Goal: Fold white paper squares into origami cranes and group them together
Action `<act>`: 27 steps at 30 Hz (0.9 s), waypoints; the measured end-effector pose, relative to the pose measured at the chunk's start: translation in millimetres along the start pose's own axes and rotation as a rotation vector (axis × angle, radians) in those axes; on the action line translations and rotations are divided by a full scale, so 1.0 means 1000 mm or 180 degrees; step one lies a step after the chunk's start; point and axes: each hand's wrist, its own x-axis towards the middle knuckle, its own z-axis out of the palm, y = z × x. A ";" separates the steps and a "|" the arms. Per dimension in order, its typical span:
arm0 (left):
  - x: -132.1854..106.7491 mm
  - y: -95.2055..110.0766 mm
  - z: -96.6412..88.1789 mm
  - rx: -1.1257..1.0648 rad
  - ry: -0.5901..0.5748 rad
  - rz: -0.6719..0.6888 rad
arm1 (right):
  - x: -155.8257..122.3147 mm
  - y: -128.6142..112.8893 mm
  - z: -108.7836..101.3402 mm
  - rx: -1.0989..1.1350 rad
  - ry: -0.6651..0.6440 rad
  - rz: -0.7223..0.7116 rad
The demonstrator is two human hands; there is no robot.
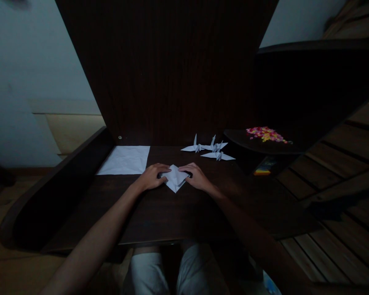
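Note:
A folded white paper diamond [175, 180] lies on the dark desk, one point toward me. My left hand [155, 175] pinches its left corner between thumb and fingers. On the opposite side, my right hand [196, 176] grips the right corner, its thumb below and fingers across the top flap. Just behind the diamond stand several finished-looking white paper cranes [217, 155], grouped to the right. Farther left is a flat sheet of white paper [126, 159] with faint creases.
Small pink, red and yellow pieces [266, 134] are heaped on a rounded side shelf [236, 135] at right. Below it sits a small colourful object [262, 171]. A raised dark side panel [58, 184] bounds the desk on the left, and a tall back panel [172, 73] rises behind.

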 end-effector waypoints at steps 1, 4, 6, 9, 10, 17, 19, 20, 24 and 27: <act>0.000 -0.001 -0.001 0.0123 -0.0098 0.0042 | 0.000 0.000 0.000 -0.0066 -0.0053 -0.0041; 0.000 -0.003 -0.004 0.0273 -0.0263 0.0178 | -0.002 0.000 -0.003 -0.0181 -0.0259 -0.0112; 0.000 -0.002 -0.004 0.0260 -0.0251 0.0203 | -0.003 -0.001 -0.004 -0.0174 -0.0374 -0.0127; 0.001 0.002 -0.001 0.0220 -0.0178 0.0092 | -0.003 -0.002 -0.004 -0.0155 -0.0354 -0.0073; 0.002 0.003 0.002 0.0199 -0.0146 0.0056 | -0.003 -0.003 -0.003 -0.0158 -0.0317 -0.0063; 0.002 0.003 0.019 0.0265 -0.0344 0.0071 | -0.004 -0.007 0.000 -0.0202 -0.0240 -0.0081; 0.001 0.002 0.019 0.0267 -0.0421 0.0019 | -0.003 -0.006 -0.001 -0.0192 -0.0177 0.0011; 0.001 0.002 0.019 0.0250 -0.0427 -0.0003 | -0.003 -0.004 -0.001 -0.0177 -0.0138 0.0071; 0.002 0.004 0.017 0.0193 -0.0357 -0.0136 | -0.001 -0.001 -0.001 -0.0010 -0.0025 0.0154; 0.003 0.005 0.017 0.0253 -0.0421 -0.0222 | 0.000 0.000 -0.001 0.0120 -0.0026 0.0051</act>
